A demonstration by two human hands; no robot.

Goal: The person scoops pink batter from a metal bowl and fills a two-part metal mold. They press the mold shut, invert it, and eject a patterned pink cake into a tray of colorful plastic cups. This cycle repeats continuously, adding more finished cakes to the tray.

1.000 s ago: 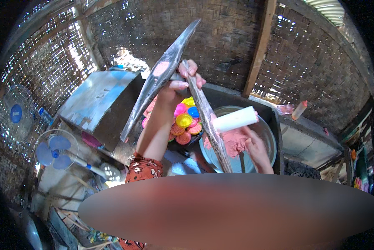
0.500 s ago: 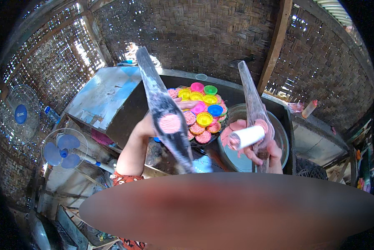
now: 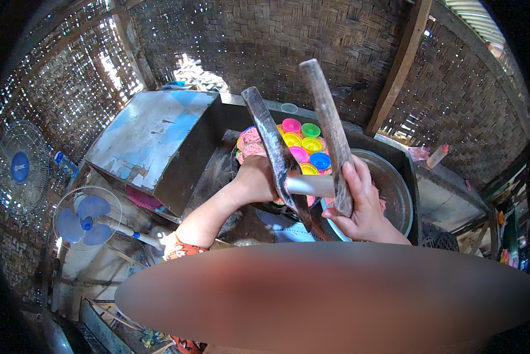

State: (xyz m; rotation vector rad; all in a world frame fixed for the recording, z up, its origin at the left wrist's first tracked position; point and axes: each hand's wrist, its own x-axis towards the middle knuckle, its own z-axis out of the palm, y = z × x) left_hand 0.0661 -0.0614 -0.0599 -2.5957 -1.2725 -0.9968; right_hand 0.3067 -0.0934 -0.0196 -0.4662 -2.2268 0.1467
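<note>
- Right hand (image 3: 359, 206): fingers closed around a long flat spatula (image 3: 327, 127) and a white cylindrical piece (image 3: 312, 184) that lies crosswise under the thumb. The blade points up and away. Compared with half a second earlier, this hand sits higher and nearer the centre of the view, and the blade stands closer to upright.
- Left hand (image 3: 256, 180): closed on the handle of a second flat blade (image 3: 273, 147), dark and worn. One second ago this hand was raised with the blade swung high to the left; it is now lowered to the rim of the tray and the blade rises beside the other.
- Result of the change: both blades now stand almost parallel, near each other above the work area, with their tips well clear of the moulds. No dough is visible on either blade at this moment.
- Metal basin (image 3: 394, 189): just behind the right hand, holding pink dough, mostly hidden.
- Small moulds (image 3: 309, 144): pink, yellow, green and blue cups grouped on a dark tray, just beyond both hands.
- Metal lid (image 3: 153, 135): large, tilted, left of the tray.
- Two fans (image 3: 88, 215): well apart, far left.
- Woven bamboo wall (image 3: 288, 53): behind everything.
</note>
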